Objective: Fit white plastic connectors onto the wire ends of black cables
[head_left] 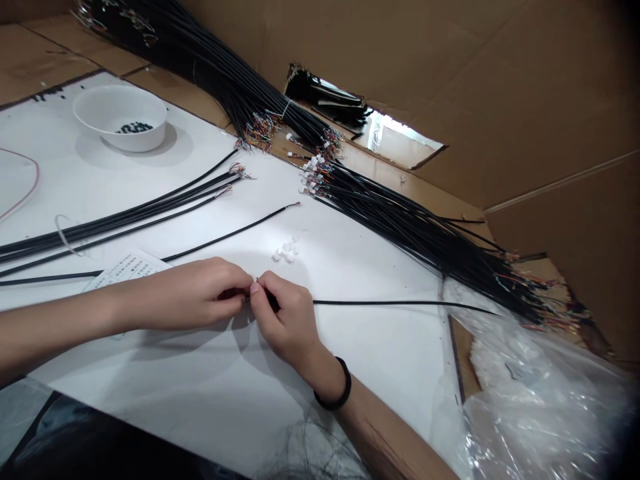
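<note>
A black cable (380, 303) runs from my right hand (287, 317) toward the right across the white tabletop. The right thumb and fingers are closed around its end, and a dark band circles that wrist. My left hand (210, 293) meets the right one fingertip to fingertip, its thumb and forefinger pinched together. A trace of thin wire shows at the left fingertips, but what they hold is mostly hidden. Just beyond the hands lies a small pile of white connectors (286, 251). A printed paper (133, 267) is partly under my left forearm.
Black cables with bare wire ends (150, 207) lie at left. A bundle of cables with white connectors (400, 220) rests at right, and a larger bundle (200, 60) behind. A white bowl (120, 110) holds small dark pieces. Cardboard walls (450, 80) and clear plastic bags (530, 400) border the table.
</note>
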Demonstrator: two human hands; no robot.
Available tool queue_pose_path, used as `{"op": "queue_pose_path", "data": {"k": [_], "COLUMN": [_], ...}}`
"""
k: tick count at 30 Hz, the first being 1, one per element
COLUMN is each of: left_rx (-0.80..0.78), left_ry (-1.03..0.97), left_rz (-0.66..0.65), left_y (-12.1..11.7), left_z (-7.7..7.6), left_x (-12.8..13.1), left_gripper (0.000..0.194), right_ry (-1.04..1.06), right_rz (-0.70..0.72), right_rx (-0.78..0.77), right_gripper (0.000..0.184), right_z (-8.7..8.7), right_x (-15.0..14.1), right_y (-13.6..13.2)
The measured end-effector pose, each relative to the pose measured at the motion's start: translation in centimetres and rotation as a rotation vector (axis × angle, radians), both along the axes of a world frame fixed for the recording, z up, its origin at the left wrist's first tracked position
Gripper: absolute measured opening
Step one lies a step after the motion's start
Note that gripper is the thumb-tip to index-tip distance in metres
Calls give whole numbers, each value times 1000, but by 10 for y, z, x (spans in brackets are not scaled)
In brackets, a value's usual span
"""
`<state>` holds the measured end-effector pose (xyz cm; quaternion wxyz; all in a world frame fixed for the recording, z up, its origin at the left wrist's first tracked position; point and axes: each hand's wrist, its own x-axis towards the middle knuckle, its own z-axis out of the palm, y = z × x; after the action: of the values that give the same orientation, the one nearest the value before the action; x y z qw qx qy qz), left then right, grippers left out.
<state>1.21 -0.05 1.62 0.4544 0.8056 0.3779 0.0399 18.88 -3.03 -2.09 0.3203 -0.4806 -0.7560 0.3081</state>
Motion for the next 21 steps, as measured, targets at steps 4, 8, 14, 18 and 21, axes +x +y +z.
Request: {"op": "queue_pose_path", "data": {"k": [4,8,14,18,21], "left_rx": [-3,4,-16,-25,-27], "left_ry": [-9,-25,-27,-23,-23], "left_rz": [0,-1,-4,-1,2], "left_y": [0,0,0,0,1], "left_z": [0,0,0,1,1], "left_x": [0,0,-1,0,0], "left_gripper": [21,21,21,21,21], "right_ry": [5,5,7,12,7], "right_rz": [-6,-8,-5,-5,-6], "right_rx": [1,3,-4,-8,-6], "right_gripper": [26,27,26,26,27], "right_z": [0,1,0,0,1], "right_x": [-1,-1,0,0,0], "right_y": [-1,-1,0,0,-1]}}
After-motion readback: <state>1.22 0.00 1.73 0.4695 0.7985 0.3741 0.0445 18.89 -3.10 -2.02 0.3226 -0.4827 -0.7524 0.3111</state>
